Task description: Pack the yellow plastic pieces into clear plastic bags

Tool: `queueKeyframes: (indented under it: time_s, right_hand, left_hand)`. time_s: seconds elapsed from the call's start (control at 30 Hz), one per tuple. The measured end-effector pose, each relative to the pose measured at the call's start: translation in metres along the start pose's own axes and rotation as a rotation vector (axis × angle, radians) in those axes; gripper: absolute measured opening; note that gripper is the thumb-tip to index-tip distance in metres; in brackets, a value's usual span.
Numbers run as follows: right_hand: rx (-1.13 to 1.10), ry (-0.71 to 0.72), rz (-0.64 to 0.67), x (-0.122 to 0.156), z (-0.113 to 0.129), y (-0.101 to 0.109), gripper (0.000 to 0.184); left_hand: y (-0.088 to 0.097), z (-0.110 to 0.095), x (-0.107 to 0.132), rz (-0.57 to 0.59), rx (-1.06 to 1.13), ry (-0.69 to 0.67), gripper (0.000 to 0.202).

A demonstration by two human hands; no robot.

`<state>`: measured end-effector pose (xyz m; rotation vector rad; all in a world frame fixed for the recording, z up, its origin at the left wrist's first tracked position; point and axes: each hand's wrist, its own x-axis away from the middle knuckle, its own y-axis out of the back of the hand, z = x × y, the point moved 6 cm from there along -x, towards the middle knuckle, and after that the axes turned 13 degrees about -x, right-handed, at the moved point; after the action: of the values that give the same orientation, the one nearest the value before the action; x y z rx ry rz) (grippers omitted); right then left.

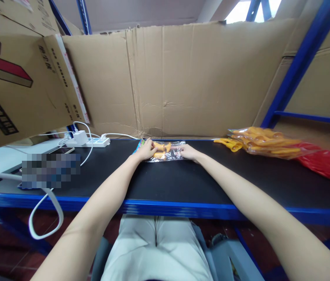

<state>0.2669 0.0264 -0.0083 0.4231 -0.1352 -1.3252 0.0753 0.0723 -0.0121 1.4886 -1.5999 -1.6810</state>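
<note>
A clear plastic bag [173, 153] with orange plastic pieces [161, 148] inside lies on the black shelf top [182, 179], close to the cardboard back wall. My left hand [146, 150] grips the bag's left end, fingers curled over an orange piece. My right hand [190, 152] rests on the bag's right end, fingers pressed down on the plastic. Both arms stretch forward from the near edge.
A pile of orange pieces in a clear bag [264, 143] lies at the right, beside a red plastic bag [329, 164]. A white power strip with a charger [87, 140] and white cables [45, 210] sit at the left. Cardboard [182, 78] walls the back; blue rack posts [299, 62] stand at the right.
</note>
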Motion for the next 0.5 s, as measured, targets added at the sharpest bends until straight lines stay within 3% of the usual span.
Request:
queueKeyframes:
  time_s: [0.17,0.27,0.37,0.5]
  right_hand:
    - [-0.024,-0.015,0.032,-0.003,0.000,-0.001,0.040]
    - [0.003,-0.016,-0.088,-0.010,0.001,0.018,0.030]
    - [0.022,0.057,-0.430,-0.011,0.003,0.071,0.026]
    - [0.116,0.049,-0.857,0.013,-0.017,0.156,0.032]
  left_hand:
    - [-0.002,0.003,-0.001,0.030,0.038,-0.014,0.016]
    - [-0.003,0.008,-0.001,0.055,0.044,0.004,0.016]
    - [-0.002,0.015,-0.002,0.069,0.023,0.032,0.015]
    - [0.005,0.023,-0.001,0.065,-0.025,0.048,0.013]
